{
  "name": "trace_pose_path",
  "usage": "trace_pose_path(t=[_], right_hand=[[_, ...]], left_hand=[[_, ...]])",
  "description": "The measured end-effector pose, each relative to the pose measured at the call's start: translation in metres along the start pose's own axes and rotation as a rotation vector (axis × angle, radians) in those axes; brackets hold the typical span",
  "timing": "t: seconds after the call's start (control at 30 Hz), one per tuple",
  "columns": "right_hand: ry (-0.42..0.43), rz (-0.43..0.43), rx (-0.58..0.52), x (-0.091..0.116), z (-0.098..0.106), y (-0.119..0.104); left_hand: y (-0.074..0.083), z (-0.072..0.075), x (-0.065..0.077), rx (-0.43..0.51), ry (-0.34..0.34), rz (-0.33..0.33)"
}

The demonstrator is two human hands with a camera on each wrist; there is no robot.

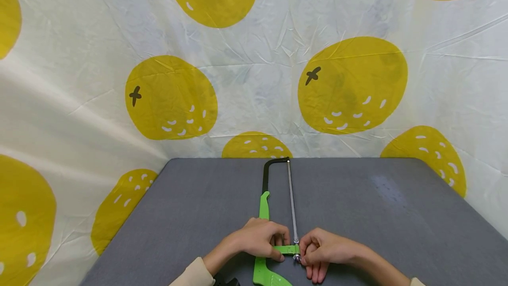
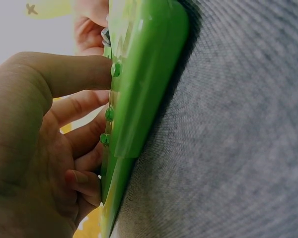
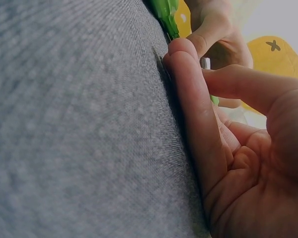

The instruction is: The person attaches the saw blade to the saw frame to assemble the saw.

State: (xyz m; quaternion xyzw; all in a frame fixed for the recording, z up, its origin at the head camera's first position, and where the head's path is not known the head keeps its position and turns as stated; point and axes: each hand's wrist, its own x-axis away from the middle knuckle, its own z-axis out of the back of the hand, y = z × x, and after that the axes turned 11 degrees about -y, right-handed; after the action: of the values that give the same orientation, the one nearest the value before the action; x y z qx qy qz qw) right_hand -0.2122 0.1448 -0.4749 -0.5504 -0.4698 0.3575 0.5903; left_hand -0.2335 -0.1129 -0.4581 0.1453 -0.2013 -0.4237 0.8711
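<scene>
A hacksaw (image 1: 264, 208) with a green handle, a black front bow and a silver blade (image 1: 292, 202) lies flat, its handle end toward me. My left hand (image 1: 259, 238) grips the green frame near the crosspiece (image 1: 286, 249), fingers curled over it. In the left wrist view the thumb and fingers lie along the edge of the green handle (image 2: 149, 89). At the blade's near end, my right hand (image 1: 331, 247) pinches the small metal wing nut (image 1: 296, 257) with thumb and index finger. The right wrist view shows those fingers largely covering the nut, the others loosely bent.
The hacksaw lies on a grey cloth-covered table (image 1: 206, 197). A white sheet (image 1: 254, 96) printed with big yellow fruits hangs behind and along the sides. A small dark object (image 1: 230, 282) shows at the bottom edge by the left sleeve.
</scene>
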Motion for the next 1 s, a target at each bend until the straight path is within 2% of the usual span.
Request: trace_pose_path(t=[1.0], right_hand=[[0.023, 0.008, -0.004, -0.0012, -0.002, 0.0005]], left_hand=[[-0.0003, -0.0004, -0.0004, -0.007, 0.003, -0.009]])
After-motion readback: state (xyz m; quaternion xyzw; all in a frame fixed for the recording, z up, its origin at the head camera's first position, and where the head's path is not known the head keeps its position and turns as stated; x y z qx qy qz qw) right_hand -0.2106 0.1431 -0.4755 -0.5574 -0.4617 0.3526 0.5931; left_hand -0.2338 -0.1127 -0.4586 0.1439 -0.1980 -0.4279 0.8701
